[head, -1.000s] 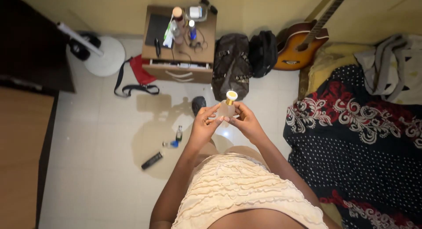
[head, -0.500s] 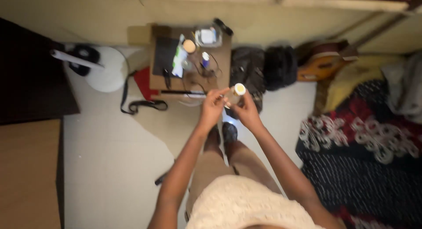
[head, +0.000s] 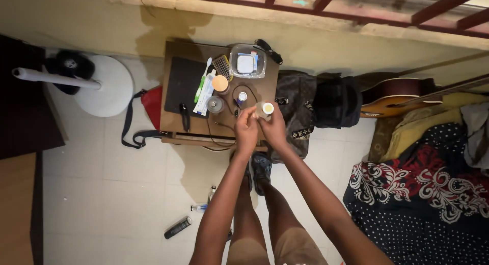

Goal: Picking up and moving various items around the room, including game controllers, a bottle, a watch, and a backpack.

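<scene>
on the far left a white pedestal fan base (head: 104, 87) stands on the tiled floor, then a small brown wooden table (head: 170, 135) bearing a black flat pad (head: 184, 84) and a clear plastic tub (head: 247, 61). over the table's right edge, the left hand (head: 246, 130) pinches fingertips at the side of a small pale cylindrical bottle with a yellow top (head: 264, 110); the right hand (head: 275, 128) wraps closed around it from the right, nearer. the bottle stands upright, top facing the camera. a black bag (head: 333, 102) lies rightward.
</scene>
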